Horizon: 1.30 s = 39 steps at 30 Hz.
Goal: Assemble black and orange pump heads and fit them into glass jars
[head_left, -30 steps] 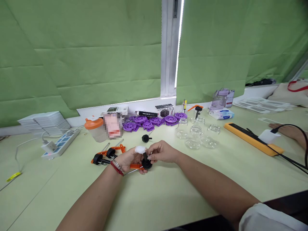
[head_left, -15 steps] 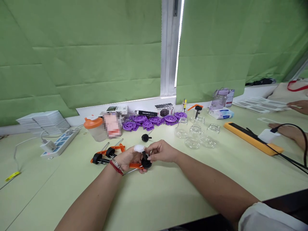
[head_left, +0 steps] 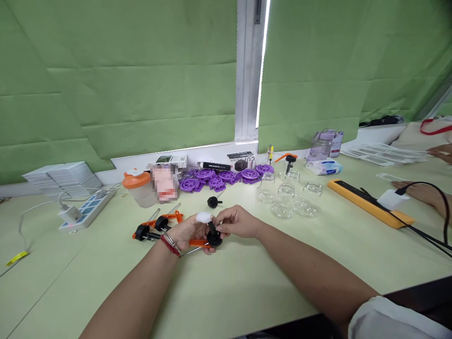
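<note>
Head camera view shows both hands meeting over the middle of the table (head_left: pixel 247 292). The left hand (head_left: pixel 187 234), a white wrap on one fingertip and a red band at the wrist, has its grip closed around an orange clamp (head_left: pixel 197 243) with a thin metal rod. The right hand (head_left: pixel 238 222) pinches a black knob (head_left: pixel 214 238) at the clamp's end, fingers pressed together on its stem. The knob and clamp sit just above the table, between the two hands.

Just left of the hands lie two more orange clamps with black knobs (head_left: pixel 153 227). A loose black knob (head_left: pixel 212 202) rests a little farther back. Behind it stretches a row of purple discs (head_left: pixel 226 177), and to the right stand several clear glass jars (head_left: pixel 287 197). An orange-lidded cup (head_left: pixel 137 188) stands at the left, near a white power strip (head_left: pixel 88 210). Another person's hand (head_left: pixel 422 194) rests at the far right beside a long yellow bar (head_left: pixel 369 202).
</note>
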Available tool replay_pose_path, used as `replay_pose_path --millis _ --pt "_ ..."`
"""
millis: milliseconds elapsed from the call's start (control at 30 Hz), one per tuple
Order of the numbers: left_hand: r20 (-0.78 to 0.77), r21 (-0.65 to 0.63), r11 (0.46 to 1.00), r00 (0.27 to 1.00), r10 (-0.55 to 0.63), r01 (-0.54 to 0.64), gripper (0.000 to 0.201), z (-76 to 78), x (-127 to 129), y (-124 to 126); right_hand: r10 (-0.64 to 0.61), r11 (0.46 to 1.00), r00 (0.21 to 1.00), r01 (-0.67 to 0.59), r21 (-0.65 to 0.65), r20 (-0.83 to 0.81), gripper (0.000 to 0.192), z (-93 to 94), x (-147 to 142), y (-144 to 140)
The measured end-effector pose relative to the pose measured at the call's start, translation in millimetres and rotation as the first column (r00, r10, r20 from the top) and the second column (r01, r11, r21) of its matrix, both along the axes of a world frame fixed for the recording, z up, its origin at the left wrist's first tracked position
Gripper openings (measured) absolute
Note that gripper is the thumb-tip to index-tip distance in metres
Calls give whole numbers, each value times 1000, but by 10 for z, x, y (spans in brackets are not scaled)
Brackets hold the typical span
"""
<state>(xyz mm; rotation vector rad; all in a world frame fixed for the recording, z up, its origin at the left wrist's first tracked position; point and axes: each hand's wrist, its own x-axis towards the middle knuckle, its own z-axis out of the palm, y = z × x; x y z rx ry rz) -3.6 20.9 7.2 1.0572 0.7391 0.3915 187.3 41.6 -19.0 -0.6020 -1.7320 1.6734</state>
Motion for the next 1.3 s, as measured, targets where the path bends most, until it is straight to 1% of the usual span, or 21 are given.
replay_pose_path --millis 200,400,667,833,967,1167,1300 --pt "-15 4 1000 1000 10 -10 48 9 11 -10 -16 999 1000 17 -33 26 36 27 -9 -18" --pt "-22 4 1000 1000 10 -10 50 -21 -5 9 -30 999 998 30 -11 52 36 38 -7 -19" --pt "-42 34 999 999 7 -6 47 -14 -3 1 11 999 997 -14 42 71 34 26 20 4" --pt "-36 29 1000 999 -2 3 47 -9 9 -1 24 998 998 -28 62 65 34 27 35 -7" --pt "-29 7 1000 1000 -7 7 46 -17 7 5 34 997 996 -39 62 83 32 45 39 -10" --pt "-26 14 1000 1000 -15 15 48 -40 12 13 53 997 993 -58 43 105 31 82 34 -32" --pt "-43 12 1000 999 0 0 46 -47 10 13 42 996 993 -50 70 110 32 62 32 -30"
